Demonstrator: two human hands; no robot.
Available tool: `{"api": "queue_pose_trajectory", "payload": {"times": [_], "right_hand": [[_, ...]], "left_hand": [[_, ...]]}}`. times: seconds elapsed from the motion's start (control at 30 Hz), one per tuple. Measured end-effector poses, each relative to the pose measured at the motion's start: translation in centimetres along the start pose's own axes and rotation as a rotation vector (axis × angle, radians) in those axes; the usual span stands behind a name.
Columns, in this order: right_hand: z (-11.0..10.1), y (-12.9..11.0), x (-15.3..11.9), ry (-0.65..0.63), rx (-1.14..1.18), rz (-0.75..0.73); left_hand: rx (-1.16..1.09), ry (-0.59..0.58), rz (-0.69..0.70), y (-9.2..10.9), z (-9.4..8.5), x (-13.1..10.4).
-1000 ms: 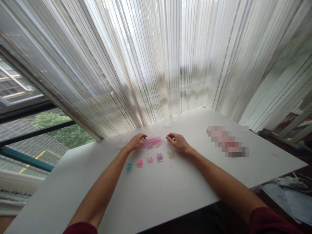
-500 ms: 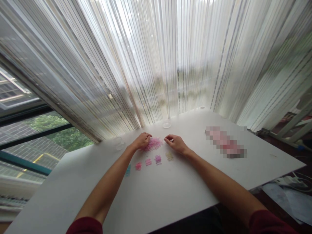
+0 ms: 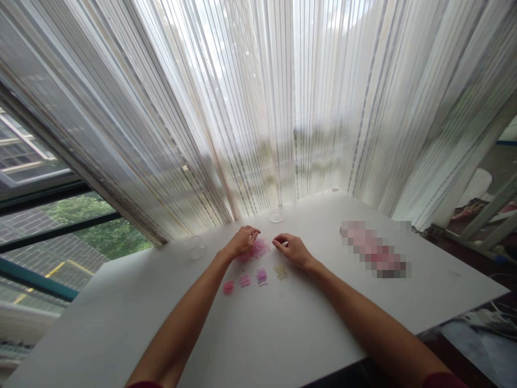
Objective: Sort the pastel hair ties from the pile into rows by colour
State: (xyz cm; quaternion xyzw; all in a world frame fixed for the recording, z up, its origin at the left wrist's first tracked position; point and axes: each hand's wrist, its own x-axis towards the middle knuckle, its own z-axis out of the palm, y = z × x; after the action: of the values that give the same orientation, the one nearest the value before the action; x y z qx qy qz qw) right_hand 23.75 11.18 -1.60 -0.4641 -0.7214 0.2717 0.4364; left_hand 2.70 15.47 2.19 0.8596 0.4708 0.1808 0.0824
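Note:
A loose pile of thin pink and purple strands (image 3: 258, 250) lies on the white table (image 3: 194, 334). My left hand (image 3: 244, 240) is over the pile's left and far side, fingers reaching across it, slightly apart. To the pile's right, my right hand (image 3: 294, 250) has thumb and forefinger pinched together; anything between them is too small to make out. Nearer me lie small colour groups in a row: a red one (image 3: 228, 288), a pink one (image 3: 245, 280), a purple one (image 3: 262, 276) and a pale yellow one (image 3: 280, 271).
A clear round dish or lid (image 3: 277, 217) sits by the curtain (image 3: 258, 134), and another clear container (image 3: 196, 247) is at the left. A blurred-out pinkish long object (image 3: 374, 250) lies on the right. The table's right edge drops to a dark floor with cables.
My left hand has moved slightly right over the pile and its fingers have loosened. My left forearm now hides the blue group. The view has tilted up a little.

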Motion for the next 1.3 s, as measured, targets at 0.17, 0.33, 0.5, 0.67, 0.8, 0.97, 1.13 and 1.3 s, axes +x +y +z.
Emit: {"api": "queue_pose_trajectory", "payload": {"times": [0.17, 0.33, 0.5, 0.67, 0.8, 0.97, 1.13, 1.3], "right_hand": [[-0.4, -0.9, -0.3, -0.009, 0.025, -0.027], [-0.1, -3.4, -1.7, -0.075, 0.119, -0.147], [0.5, -5.6, -3.3, -0.175, 0.156, -0.227], [0.7, -6.4, -3.9, -0.238, 0.172, -0.243], [0.9, -6.3, -4.0, -0.239, 0.142, -0.223], [1.2, -5.9, -4.0, -0.249, 0.123, -0.228], [1.3, -5.7, -4.0, -0.279, 0.112, -0.28], [1.5, -5.2, -4.0, -0.274, 0.088, -0.363]], "left_hand": [[-0.167, 0.134, 0.036, 3.4, -2.5, -4.4], [-0.223, 0.211, 0.018, 5.9, -2.2, -10.1], [-0.267, 0.323, -0.031, 5.5, 0.3, -12.5], [-0.307, 0.404, -0.043, 5.2, 1.2, -13.0], [-0.282, 0.409, 0.001, 5.2, 0.9, -13.4], [-0.221, 0.429, 0.07, 5.0, 1.0, -13.6], [-0.213, 0.459, 0.105, 4.6, 1.0, -13.6], [-0.192, 0.444, 0.097, 4.7, 0.8, -13.8]]}}
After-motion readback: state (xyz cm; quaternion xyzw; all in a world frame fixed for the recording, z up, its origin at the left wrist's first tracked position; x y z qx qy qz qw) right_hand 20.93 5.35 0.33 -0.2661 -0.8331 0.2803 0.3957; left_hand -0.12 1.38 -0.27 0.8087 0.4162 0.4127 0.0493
